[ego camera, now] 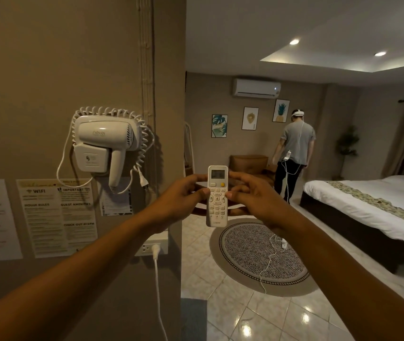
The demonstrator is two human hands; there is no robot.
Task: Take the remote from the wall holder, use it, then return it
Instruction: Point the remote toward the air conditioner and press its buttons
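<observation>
From the head view, the remote (pixel 217 196) stands upright at the centre of the frame, out of its holder, which I cannot find. The left hand (pixel 183 196) pinches its left edge, and the right hand (pixel 250 196) clasps the right edge, thumb at the keypad. The air conditioner (pixel 257 88) hangs at one o'clock. To use it well, tip the remote's top toward that unit, hold steady, and press one button firmly.
</observation>
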